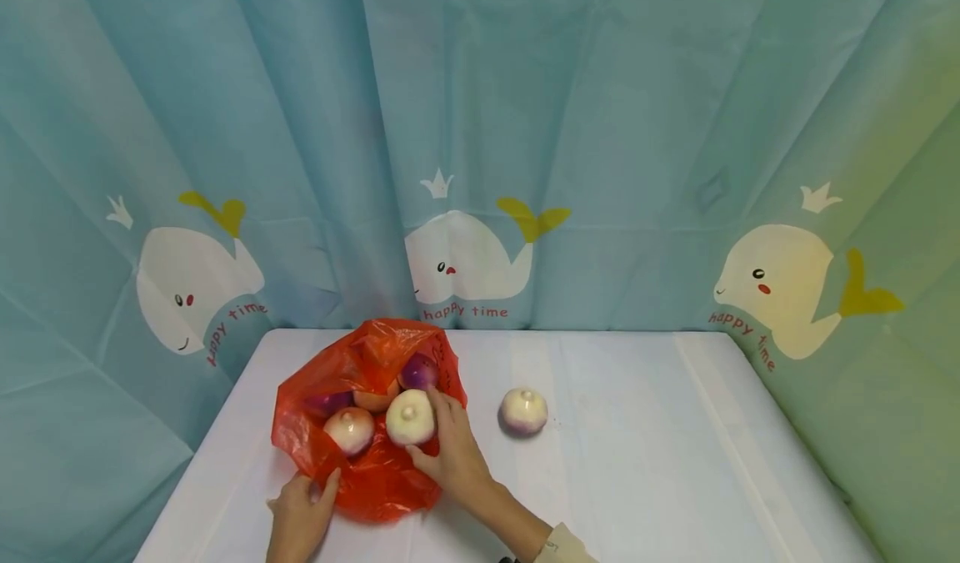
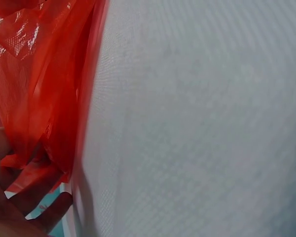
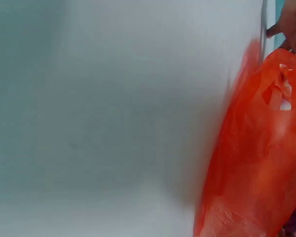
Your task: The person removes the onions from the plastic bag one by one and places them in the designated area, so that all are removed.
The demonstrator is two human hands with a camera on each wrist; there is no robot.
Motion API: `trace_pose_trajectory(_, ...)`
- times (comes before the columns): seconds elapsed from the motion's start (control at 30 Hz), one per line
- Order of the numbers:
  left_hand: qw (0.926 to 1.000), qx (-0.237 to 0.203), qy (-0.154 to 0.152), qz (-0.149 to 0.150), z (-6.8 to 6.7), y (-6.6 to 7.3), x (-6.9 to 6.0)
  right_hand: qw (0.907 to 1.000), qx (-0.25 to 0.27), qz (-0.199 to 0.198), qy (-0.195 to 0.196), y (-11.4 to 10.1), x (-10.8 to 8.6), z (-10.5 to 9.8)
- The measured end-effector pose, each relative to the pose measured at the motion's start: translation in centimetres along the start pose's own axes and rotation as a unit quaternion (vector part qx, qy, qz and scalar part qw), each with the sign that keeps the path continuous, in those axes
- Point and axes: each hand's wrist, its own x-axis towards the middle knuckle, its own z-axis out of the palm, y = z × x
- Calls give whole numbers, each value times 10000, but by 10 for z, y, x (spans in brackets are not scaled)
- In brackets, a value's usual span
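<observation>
A red plastic bag (image 1: 382, 492) lies with its mouth spread on the white table. My right hand (image 1: 457, 454) holds a white onion (image 1: 409, 418) at the bag's mouth, thumb below and fingers along its right side. With my left hand (image 1: 302, 509) I pinch the bag's near-left edge; the left wrist view shows the red film (image 2: 49, 98) between thumb and fingers. Inside the bag are a pinkish-white onion (image 1: 350, 430), a partly covered orange-brown onion (image 1: 377, 398) and purple onions (image 1: 419, 372). In the right wrist view the bag's side (image 3: 256, 163) appears, without my right hand.
Another white onion with a purplish base (image 1: 523, 411) rests on the white table (image 1: 660, 463), right of the bag. A blue curtain (image 1: 630, 154) with whale prints hangs behind the table and along both sides.
</observation>
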Motion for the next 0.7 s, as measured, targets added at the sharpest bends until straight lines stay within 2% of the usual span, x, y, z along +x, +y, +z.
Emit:
trace_pose_trajectory(0.13,10000,-16,50,57,0,1,0,9998,151,0,131,3,-10,-8)
trace_pose_trajectory(0.3,10000,32,-49,28,-2,1,-1,9990,331,139,250,6,-18,-18)
trace_pose_trajectory(0.43,9998,9,-186,-30,-3,2,0,9990,254,123,355,8,-21,-27)
trace_pose_trajectory(0.7,9998,31,-199,-89,-2,0,0,9958,353,-11,840,21,-23,-42)
